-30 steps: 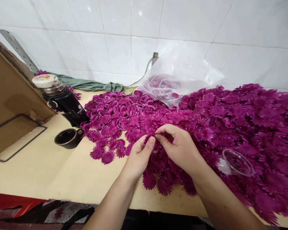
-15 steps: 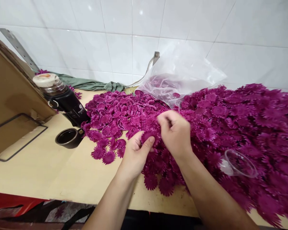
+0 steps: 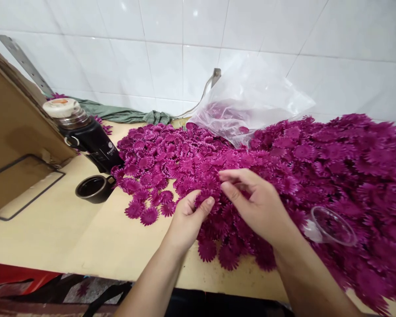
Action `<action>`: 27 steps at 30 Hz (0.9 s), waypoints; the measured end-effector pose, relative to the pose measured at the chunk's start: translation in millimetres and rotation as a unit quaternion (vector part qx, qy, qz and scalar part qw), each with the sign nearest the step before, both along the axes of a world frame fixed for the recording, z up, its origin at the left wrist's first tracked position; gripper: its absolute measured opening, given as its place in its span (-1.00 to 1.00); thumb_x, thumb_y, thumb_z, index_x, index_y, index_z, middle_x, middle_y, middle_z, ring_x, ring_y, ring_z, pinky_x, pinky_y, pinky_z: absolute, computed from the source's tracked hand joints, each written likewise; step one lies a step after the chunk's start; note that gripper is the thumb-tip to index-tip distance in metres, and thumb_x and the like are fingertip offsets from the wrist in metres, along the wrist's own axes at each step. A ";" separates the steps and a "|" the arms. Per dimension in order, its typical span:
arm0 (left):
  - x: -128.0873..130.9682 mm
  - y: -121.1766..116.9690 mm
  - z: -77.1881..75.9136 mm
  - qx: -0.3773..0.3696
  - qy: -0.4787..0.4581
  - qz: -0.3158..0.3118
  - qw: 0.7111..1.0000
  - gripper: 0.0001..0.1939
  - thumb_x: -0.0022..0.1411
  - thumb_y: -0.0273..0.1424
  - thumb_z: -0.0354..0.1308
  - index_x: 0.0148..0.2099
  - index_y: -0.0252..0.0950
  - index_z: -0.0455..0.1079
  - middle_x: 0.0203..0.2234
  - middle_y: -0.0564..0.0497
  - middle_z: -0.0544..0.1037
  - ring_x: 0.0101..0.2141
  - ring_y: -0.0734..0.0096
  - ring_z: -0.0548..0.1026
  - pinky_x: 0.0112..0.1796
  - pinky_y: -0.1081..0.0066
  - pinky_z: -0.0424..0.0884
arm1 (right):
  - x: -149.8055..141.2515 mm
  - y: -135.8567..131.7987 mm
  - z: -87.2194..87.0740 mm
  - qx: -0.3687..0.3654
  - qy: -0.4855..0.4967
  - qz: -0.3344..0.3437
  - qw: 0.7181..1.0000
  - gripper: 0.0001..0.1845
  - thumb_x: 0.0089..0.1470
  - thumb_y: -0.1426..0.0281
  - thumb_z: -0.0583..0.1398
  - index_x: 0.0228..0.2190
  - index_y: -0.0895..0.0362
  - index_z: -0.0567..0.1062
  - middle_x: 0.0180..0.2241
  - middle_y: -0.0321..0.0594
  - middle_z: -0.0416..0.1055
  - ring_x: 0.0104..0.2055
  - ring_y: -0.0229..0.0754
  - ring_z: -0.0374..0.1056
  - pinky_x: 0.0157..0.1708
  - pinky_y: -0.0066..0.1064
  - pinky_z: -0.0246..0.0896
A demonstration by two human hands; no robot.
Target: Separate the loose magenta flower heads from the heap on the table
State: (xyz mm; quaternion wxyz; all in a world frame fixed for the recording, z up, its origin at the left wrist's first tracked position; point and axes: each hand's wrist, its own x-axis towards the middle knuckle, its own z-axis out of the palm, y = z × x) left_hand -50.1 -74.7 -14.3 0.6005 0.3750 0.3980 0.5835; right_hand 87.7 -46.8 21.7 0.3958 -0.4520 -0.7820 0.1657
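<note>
A magenta artificial flower head [image 3: 207, 196] is pinched between the thumb and fingers of my left hand [image 3: 188, 220]; parts of its rim are covered by them. Just to its right, my right hand [image 3: 254, 202] hovers with thumb and forefinger a little apart, and I see nothing held between them. Around and beneath both hands spreads a large pile of similar flower heads [image 3: 171, 149], heaped higher toward the right. A clear plastic cup [image 3: 333, 226] lies on the pile to the right of my right forearm.
At the left stand a black thermos [image 3: 97, 143] with a white lid and a dark mug [image 3: 92, 189]. Beyond them are a cardboard box [image 3: 23, 119] and a black wire frame [image 3: 36, 191]. A clear plastic bag [image 3: 251, 97] rests against the tiled wall [image 3: 161, 66]. The tabletop [image 3: 69, 237] is pale.
My right hand has moved down and slightly right, its thumb and forefinger now a little apart. My left hand keeps the flower head, slightly lower than before.
</note>
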 end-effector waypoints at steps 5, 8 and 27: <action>4.0 2.5 -7.9 -0.028 -0.009 0.028 0.999 -0.55 -0.21 -0.04 0.33 -0.56 -0.33 0.33 -0.67 0.15 0.32 -0.57 0.57 0.25 -0.47 0.50 0.22 | -13.3 -13.1 -6.9 -0.128 0.053 0.092 0.986 -0.85 0.01 0.44 0.19 -0.30 0.12 0.48 -0.32 -0.24 0.49 -0.27 -0.22 0.40 -0.22 -0.36 0.31; 4.5 0.9 -7.9 -0.036 0.024 0.028 0.999 -0.46 -0.13 0.11 0.19 -0.60 -0.30 0.23 -0.71 0.16 0.24 -0.62 0.57 0.18 -0.55 0.50 0.15 | -13.7 -11.0 -10.1 -0.112 0.077 0.055 0.989 -0.92 0.00 0.50 0.15 -0.46 0.13 0.45 -0.48 -0.31 0.46 -0.42 -0.27 0.37 -0.37 -0.45 0.26; 3.8 -18.8 3.1 0.046 0.102 -0.043 0.993 -0.62 0.05 -0.08 0.17 -0.53 -0.29 0.29 -0.69 0.13 0.28 -0.62 0.56 0.19 -0.56 0.50 0.16 | 15.0 49.1 4.6 0.213 0.051 -0.324 0.920 -0.84 -0.12 0.56 0.03 -0.54 0.05 0.24 -0.55 -0.22 0.31 -0.50 -0.15 0.25 -0.41 -0.26 0.22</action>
